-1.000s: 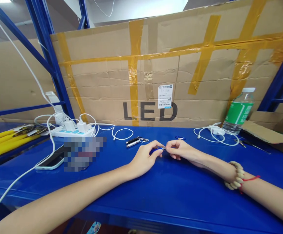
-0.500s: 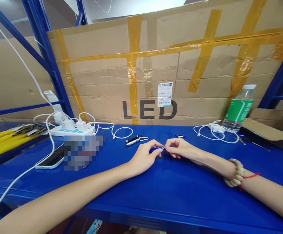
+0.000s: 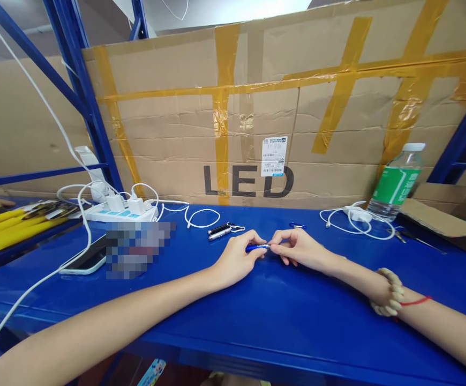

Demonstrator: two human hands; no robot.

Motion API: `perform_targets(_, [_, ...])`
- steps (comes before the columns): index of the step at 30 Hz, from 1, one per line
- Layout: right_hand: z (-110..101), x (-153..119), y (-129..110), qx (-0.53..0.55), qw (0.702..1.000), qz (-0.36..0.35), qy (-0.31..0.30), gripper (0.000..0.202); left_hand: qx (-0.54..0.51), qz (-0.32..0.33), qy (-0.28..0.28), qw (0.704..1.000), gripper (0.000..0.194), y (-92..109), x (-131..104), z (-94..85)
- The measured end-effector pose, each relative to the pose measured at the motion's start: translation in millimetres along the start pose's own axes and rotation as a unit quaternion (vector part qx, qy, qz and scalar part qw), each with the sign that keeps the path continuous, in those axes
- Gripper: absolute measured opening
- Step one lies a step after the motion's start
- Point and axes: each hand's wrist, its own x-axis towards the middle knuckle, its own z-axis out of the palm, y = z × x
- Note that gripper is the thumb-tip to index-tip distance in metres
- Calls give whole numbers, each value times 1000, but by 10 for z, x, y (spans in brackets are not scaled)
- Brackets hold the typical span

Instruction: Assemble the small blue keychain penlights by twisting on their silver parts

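My left hand [image 3: 241,254] is closed around a small blue tube [image 3: 256,247] with a silver end, which looks like a keychain flashlight. At that silver end, the fingertips of my right hand [image 3: 293,246] pinch together. Whatever small part they grip is mostly hidden by the fingers. Behind the left hand lie a black and a silver keychain flashlight [image 3: 220,231], with a metal carabiner [image 3: 238,229] beside them. Just beyond the right hand rests a blue carabiner [image 3: 297,225].
A power strip [image 3: 120,214], white cables and a phone [image 3: 86,260] beside a blurred-out patch occupy the left. To the right stand a water bottle [image 3: 397,182], a coiled cable [image 3: 359,215] and an open carton [image 3: 445,212]. A large cardboard box [image 3: 168,145] walls the back.
My hands stay together around the small blue tube, the right fingers turned slightly at its end. At the far left edge, what looks like another person's hand has appeared.
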Motion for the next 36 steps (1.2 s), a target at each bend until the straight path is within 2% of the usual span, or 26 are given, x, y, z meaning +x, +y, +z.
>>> perform_targets(11, [28, -63, -90, -27, 995, -95, 21, 32, 12, 30, -10, 999, 8, 2, -22, -9])
perform_targets(15, [50, -69, -83, -29, 994, -101, 33, 28, 22, 41, -3, 999, 9, 0, -23, -9])
perform_targets(26, [53, -89, -139, -10, 999, -20, 41, 33, 106, 106, 59, 987, 5, 25, -71, 10])
perform_targets(36, [71, -82, -130, 10, 998, 66, 15, 36, 99, 46, 51, 993, 7, 44, -55, 2])
